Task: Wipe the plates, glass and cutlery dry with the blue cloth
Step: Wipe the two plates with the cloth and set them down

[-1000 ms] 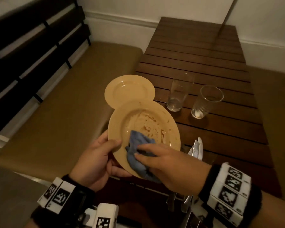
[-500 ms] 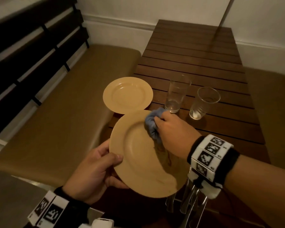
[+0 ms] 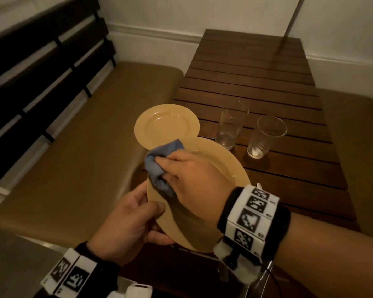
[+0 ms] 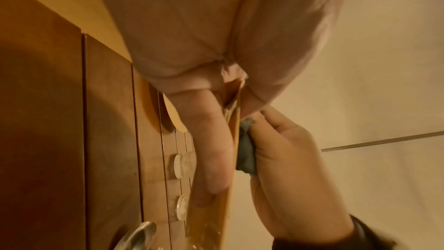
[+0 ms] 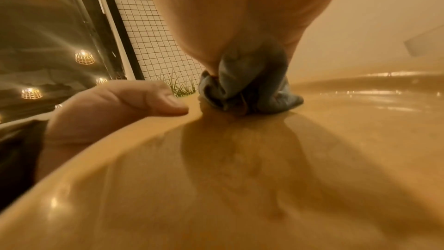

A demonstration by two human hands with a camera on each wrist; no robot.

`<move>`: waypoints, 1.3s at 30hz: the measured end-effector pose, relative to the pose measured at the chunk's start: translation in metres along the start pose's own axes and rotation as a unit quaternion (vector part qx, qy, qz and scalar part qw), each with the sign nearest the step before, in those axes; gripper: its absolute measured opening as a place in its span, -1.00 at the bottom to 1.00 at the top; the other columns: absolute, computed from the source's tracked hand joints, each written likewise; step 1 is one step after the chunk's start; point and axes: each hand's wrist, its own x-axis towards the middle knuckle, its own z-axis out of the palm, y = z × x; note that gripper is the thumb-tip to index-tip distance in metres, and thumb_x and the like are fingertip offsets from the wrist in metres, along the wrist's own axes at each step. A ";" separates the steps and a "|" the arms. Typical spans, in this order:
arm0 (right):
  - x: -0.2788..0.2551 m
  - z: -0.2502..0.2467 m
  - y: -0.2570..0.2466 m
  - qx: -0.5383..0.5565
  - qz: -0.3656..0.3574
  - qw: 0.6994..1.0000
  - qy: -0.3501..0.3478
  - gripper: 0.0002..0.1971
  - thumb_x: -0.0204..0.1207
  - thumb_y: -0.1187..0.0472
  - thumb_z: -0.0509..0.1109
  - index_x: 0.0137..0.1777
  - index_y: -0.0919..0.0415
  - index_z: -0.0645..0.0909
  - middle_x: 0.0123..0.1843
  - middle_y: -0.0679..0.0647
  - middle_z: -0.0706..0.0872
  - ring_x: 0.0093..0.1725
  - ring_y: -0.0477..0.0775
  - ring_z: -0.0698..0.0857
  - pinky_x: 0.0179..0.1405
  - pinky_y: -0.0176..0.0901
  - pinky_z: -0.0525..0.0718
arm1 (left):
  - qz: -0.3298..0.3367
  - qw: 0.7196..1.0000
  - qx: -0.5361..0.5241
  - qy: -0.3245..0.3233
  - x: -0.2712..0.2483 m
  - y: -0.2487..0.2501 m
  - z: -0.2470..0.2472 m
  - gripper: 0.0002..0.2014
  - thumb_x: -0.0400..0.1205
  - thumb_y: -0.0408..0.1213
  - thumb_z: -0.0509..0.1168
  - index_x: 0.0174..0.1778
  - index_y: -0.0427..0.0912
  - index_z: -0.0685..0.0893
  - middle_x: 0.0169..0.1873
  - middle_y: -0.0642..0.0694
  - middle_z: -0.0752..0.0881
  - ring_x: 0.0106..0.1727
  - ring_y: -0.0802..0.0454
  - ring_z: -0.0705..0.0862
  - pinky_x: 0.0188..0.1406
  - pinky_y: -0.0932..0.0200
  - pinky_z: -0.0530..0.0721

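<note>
I hold a large yellow plate (image 3: 230, 168) tilted above the near end of the table. My left hand (image 3: 136, 216) grips its left rim, thumb on top and fingers underneath (image 4: 211, 151). My right hand (image 3: 187, 175) holds the bunched blue cloth (image 3: 159, 164) and presses it on the plate's upper-left rim, close to my left thumb (image 5: 144, 100). The cloth (image 5: 247, 86) touches the wet plate surface (image 5: 264, 178). A smaller yellow plate (image 3: 166, 125) lies on the table behind. Two clear glasses (image 3: 232, 125) (image 3: 265, 136) stand to its right. Cutlery (image 3: 258, 282) shows under my right wrist.
The dark slatted wooden table (image 3: 256, 72) runs away toward a white wall. A tan cushioned bench (image 3: 84, 136) with a dark slatted back lies to the left, and another bench seat (image 3: 357, 147) to the right. A spoon bowl (image 4: 137, 235) lies on the table below the plate.
My right hand has swept the cloth from the plate's near edge, up across to its far right rim, then left to the upper-left rim. The left hand keeps its grip.
</note>
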 end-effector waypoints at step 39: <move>-0.015 -0.027 0.051 -0.220 0.066 0.973 -0.015 -0.69 0.62 0.26 0.28 0.34 0.05 0.60 0.26 0.01 0.68 0.26 0.10 0.59 0.34 0.05 0.55 | 0.017 0.995 -0.024 0.100 -0.006 0.007 -0.007 -0.71 0.55 -0.06 0.30 0.11 0.04 0.82 -0.01 -0.23 0.86 -0.13 -0.36 0.84 -0.59 -0.16 0.80</move>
